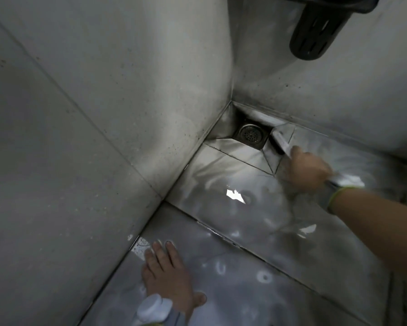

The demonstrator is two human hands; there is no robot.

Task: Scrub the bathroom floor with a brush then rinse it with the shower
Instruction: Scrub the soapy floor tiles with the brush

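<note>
My right hand grips the pale handle of a scrub brush. Its dark bristles press on the sloped tile just right of the round metal floor drain in the corner. The hand and brush are blurred by motion. My left hand lies flat, fingers spread, on the wet grey floor tile near the left wall. The floor is glossy with water and pale soapy streaks.
Two grey walls meet at the corner above the drain; the left wall runs close beside my left hand. A black slotted basket hangs at the top right. A white wrist device sits on my left forearm.
</note>
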